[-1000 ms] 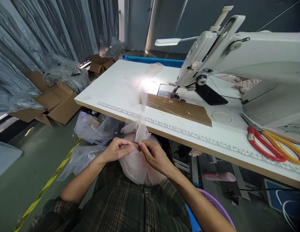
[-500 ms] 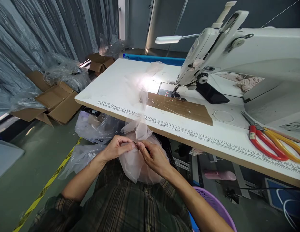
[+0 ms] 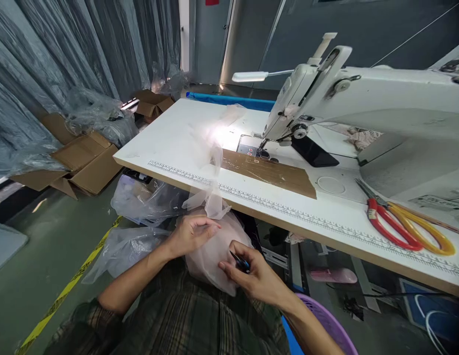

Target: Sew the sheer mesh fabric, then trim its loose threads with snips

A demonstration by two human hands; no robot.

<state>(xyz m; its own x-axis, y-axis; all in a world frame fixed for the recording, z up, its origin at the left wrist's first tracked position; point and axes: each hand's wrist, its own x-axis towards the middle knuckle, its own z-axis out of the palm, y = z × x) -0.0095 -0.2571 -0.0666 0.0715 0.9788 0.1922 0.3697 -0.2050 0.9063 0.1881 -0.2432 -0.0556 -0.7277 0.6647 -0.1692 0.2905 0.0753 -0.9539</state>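
Sheer pale pink fabric (image 3: 224, 241) lies bunched on my lap and runs up over the table edge onto the white top. My left hand (image 3: 194, 234) is over the left side of this fabric, thumb and forefinger pinched together. Whatever sits between those fingertips is too small to make out. On the right side of the bundle, my right hand (image 3: 253, 276) is closed around small dark thread snips (image 3: 241, 262), with their pointed tip toward the upper left. Its palm and curled fingers hide part of them.
A white sewing machine (image 3: 299, 108) stands on the table (image 3: 163, 143), with brown cardboard (image 3: 270, 172) in front of its needle. Red-and-yellow-handled scissors (image 3: 407, 222) lie at right. A purple basket (image 3: 325, 315) stands below; open cardboard boxes (image 3: 89, 158) are on the floor at left.
My hands were together at the fabric and have come apart. The right hand moved down and right, and the snips now show in it. The camera view has tilted slightly.
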